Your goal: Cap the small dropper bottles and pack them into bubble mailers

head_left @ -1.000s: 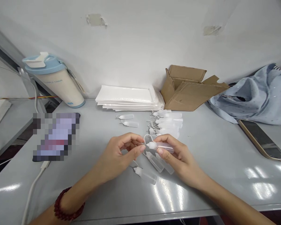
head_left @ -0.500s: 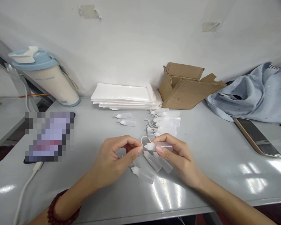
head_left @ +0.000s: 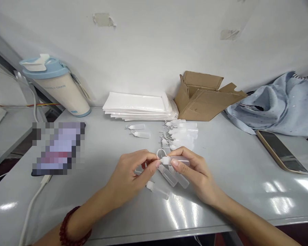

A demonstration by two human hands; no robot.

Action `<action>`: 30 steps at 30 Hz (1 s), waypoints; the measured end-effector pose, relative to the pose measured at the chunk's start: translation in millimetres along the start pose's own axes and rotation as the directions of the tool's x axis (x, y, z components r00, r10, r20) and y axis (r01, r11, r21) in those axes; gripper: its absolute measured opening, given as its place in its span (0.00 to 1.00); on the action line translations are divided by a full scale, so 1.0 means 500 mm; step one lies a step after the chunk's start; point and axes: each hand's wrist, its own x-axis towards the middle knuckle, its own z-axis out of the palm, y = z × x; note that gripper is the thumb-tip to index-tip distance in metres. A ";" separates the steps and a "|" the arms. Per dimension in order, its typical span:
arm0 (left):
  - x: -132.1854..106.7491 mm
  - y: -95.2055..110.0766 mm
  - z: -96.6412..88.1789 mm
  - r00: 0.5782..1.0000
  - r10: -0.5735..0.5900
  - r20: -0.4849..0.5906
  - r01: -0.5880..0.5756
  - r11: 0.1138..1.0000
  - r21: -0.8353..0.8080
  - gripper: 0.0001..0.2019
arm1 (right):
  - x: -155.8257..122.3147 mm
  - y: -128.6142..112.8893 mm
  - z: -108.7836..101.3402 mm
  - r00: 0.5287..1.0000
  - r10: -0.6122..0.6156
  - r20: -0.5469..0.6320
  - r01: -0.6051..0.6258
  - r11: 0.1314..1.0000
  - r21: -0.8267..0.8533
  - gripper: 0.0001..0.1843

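Observation:
My right hand (head_left: pixel 192 171) grips a small clear squeeze bottle (head_left: pixel 178 160) held sideways, nozzle pointing left. My left hand (head_left: pixel 133 171) pinches the white tethered cap (head_left: pixel 159 154) at the bottle's tip, fingers pressed together. Below my hands lie three more small bottles (head_left: pixel 169 176) on the grey table (head_left: pixel 233 171). Behind them sits a row of several capped bottles (head_left: pixel 182 135), and two single bottles (head_left: pixel 140 131) lie to its left.
A stack of white bags (head_left: pixel 140 106) and an open cardboard box (head_left: pixel 205 97) stand at the wall. A blue-lidded tumbler (head_left: pixel 58 85) is at back left, a blurred phone (head_left: pixel 58 148) with a white cable (head_left: pixel 30 212) at left, another phone (head_left: pixel 281 152) and blue cloth (head_left: pixel 279 102) at right.
My left fingertips have closed in on the bottle's tip and the cap loop. The view shifted slightly; both hands stay in the same place.

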 end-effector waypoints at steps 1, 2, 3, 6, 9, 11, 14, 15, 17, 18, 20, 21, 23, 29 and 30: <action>-0.001 0.000 0.000 1.000 0.025 -0.010 -0.025 1.000 0.007 0.08 | 0.000 -0.001 0.000 1.000 -0.001 0.003 0.001 1.000 -0.007 0.08; -0.002 -0.001 0.000 0.999 0.041 -0.014 -0.041 0.999 0.011 0.08 | -0.001 -0.001 0.000 1.000 -0.003 0.005 0.003 1.000 -0.011 0.08; -0.004 -0.002 -0.002 0.999 0.050 -0.017 -0.050 0.999 0.013 0.08 | -0.001 -0.001 -0.001 1.000 -0.004 0.006 0.004 1.000 -0.008 0.08; -0.007 -0.001 -0.005 0.998 0.053 -0.026 -0.053 0.999 0.012 0.08 | -0.003 0.003 0.000 1.000 0.010 0.008 -0.010 0.999 0.035 0.08; -0.006 0.002 -0.009 0.999 0.031 -0.014 -0.031 1.000 0.002 0.09 | -0.003 0.005 0.002 0.999 0.027 0.024 -0.028 0.998 0.058 0.08; -0.001 0.003 -0.015 1.000 -0.008 -0.016 0.008 1.000 -0.005 0.09 | -0.001 0.007 0.001 0.999 0.030 0.031 -0.031 0.999 0.026 0.09; 0.012 -0.002 -0.036 0.985 -0.131 -0.115 0.127 0.991 -0.041 0.11 | 0.005 0.014 -0.004 0.998 0.066 -0.004 -0.066 0.992 -0.108 0.12; 0.017 -0.005 -0.044 0.968 -0.197 -0.158 0.190 0.980 -0.057 0.11 | 0.007 0.017 -0.007 0.997 0.075 -0.024 -0.078 0.980 -0.183 0.13; 0.028 -0.016 -0.060 0.918 -0.334 -0.213 0.329 0.942 -0.059 0.11 | 0.008 0.023 -0.011 0.997 0.071 -0.032 -0.077 0.932 -0.355 0.12; 0.033 -0.023 -0.066 0.891 -0.393 -0.226 0.394 0.918 -0.043 0.12 | 0.008 0.026 -0.012 0.998 0.053 -0.019 -0.056 0.898 -0.436 0.09; 0.041 -0.039 -0.073 0.849 -0.478 -0.225 0.490 0.872 -0.002 0.13 | 0.004 0.033 -0.011 0.999 0.002 0.038 0.020 0.826 -0.564 0.06; 0.044 -0.048 -0.074 0.837 -0.507 -0.206 0.520 0.854 0.016 0.13 | 0.002 0.036 -0.009 0.997 -0.027 0.072 0.065 0.789 -0.611 0.05; 0.046 -0.061 -0.073 0.824 -0.543 -0.162 0.554 0.832 0.027 0.14 | -0.004 0.042 -0.004 0.988 -0.079 0.136 0.152 0.711 -0.686 0.04; 0.039 -0.061 -0.065 0.840 -0.492 -0.230 0.531 0.833 0.157 0.26 | -0.016 0.053 0.009 0.970 -0.100 0.222 0.242 0.502 -0.830 0.12; 0.036 -0.057 -0.064 0.854 -0.461 -0.241 0.507 0.842 0.185 0.23 | -0.017 0.053 0.010 0.971 -0.075 0.228 0.235 0.481 -0.845 0.11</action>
